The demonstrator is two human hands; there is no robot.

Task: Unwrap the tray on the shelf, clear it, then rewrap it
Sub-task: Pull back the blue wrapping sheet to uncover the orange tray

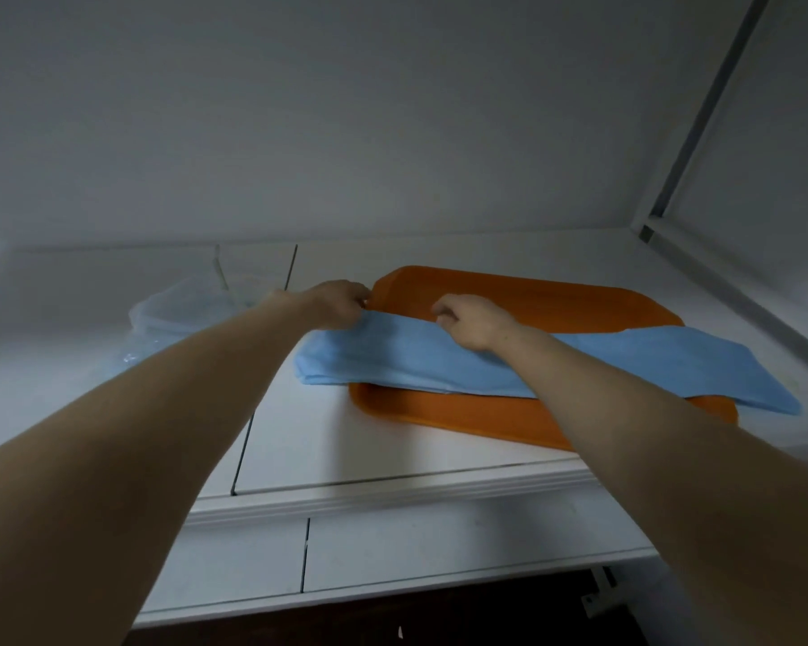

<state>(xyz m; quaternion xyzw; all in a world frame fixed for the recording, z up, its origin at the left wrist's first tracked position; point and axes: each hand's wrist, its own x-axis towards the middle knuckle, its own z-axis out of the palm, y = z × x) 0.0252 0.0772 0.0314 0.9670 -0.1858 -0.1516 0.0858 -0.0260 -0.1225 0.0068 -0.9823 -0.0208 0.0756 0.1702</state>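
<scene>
See orange tray (532, 298) right of centre on shelf (346, 454), visible parts bare, w/ blue wrap (602, 366) lying across its middle as a folded band. Note left grip (337, 306) & right grip (474, 321) both pinching wrap's far edge. Judging by clear containers (183, 310) just left of tray: prob. unwrapped & cleared, rewrap barely begun.

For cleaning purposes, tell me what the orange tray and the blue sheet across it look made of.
The orange tray: likely moulded plastic, smooth and dull, given its rounded corners and raised rim. The blue sheet: probably thin cloth or non-woven fabric, matte; it lies in soft folded layers.
</scene>
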